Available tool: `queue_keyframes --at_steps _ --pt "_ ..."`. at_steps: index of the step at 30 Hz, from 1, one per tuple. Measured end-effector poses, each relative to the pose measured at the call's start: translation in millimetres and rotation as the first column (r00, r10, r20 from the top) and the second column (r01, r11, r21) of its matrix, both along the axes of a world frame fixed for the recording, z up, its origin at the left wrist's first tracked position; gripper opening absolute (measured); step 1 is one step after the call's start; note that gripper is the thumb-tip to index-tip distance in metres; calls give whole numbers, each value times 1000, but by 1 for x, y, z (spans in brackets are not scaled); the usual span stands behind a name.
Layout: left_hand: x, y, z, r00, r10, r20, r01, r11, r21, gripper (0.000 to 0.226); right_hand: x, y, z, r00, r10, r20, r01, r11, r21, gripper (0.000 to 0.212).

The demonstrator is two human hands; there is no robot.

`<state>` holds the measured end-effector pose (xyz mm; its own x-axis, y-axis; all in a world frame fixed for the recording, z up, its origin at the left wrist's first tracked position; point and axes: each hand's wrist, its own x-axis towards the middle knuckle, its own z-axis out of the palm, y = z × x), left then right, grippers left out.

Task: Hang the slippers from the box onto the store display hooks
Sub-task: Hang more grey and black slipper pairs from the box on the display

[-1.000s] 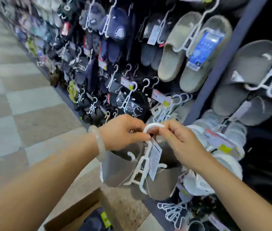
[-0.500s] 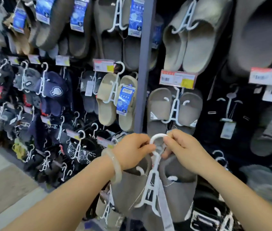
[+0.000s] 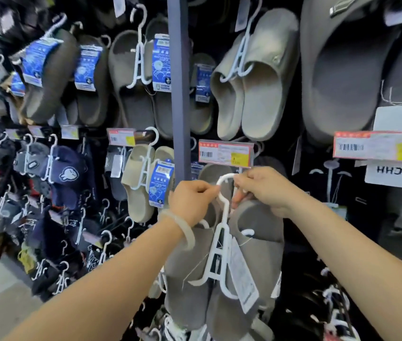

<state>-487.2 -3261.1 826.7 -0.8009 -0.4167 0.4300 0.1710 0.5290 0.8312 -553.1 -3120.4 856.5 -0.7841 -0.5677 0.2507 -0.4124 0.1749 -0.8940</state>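
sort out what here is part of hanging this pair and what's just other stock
In the job: left hand, right hand, white hanger, grey slippers, price tag rail.
Just stock: beige slippers, navy cap, blue-labelled pair.

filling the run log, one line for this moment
step: hanging | left hand, right hand: pinch white hanger hook | grey slippers under price tag

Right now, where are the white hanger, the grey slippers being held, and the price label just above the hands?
white hanger (image 3: pixel 222 238): head view, on its central stem.
grey slippers (image 3: pixel 260 223): head view, on the right slipper's upper.
price label (image 3: pixel 224 153): head view, on the label's face.
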Motion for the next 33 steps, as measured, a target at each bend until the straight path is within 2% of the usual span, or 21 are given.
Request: queue_keyframes --at_steps 4,8,10,14,16,18,21,24,26,28,31,33 --pt "-30 -2 13 994 56 -95 -50 996 70 25 -32 -2 19 992 116 -46 -116 993 -14 21" --pt "-46 -3 7 984 52 -172 -41 997 71 12 -57 2 21 958 267 -103 -270 963 -16 9" --pt "-53 -4 3 970 56 -237 -39 996 75 14 -67 2 21 953 271 -138 -275 962 -4 8" --pt "-65 -10 -2 941 33 -336 -35 999 -1 16 -75 -4 17 951 242 -192 -254 966 -38 18" --pt "-65 -11 -6 919 7 -393 -44 995 -85 17 -73 -4 14 941 256 -224 -275 959 -61 13" --pt "-62 -11 -8 889 8 -458 -84 986 -145 13 -67 -5 17 932 271 -241 -302 948 -103 20" --pt "-65 -10 -3 866 56 -496 -110 991 -81 12 -70 -8 23 938 235 -253 -276 950 -144 19" --pt "-71 -4 2 917 51 -396 -46 999 21 19 -84 -12 21 959 158 -233 -191 974 -125 12" --pt "-79 0 4 955 32 -295 23 983 182 23 -92 -13 18 970 100 -224 -126 986 -108 22" --pt "-90 1 5 970 33 -240 24 972 234 19 -100 -15 18 963 23 -268 -52 994 -100 25" --pt "-107 -4 4 986 50 -160 -27 990 140 10 -107 -14 19 931 -53 -360 37 998 -50 23" --pt "-115 -8 0 991 57 -119 -62 997 -45 16 -108 -13 18 923 -74 -378 69 997 -28 18"
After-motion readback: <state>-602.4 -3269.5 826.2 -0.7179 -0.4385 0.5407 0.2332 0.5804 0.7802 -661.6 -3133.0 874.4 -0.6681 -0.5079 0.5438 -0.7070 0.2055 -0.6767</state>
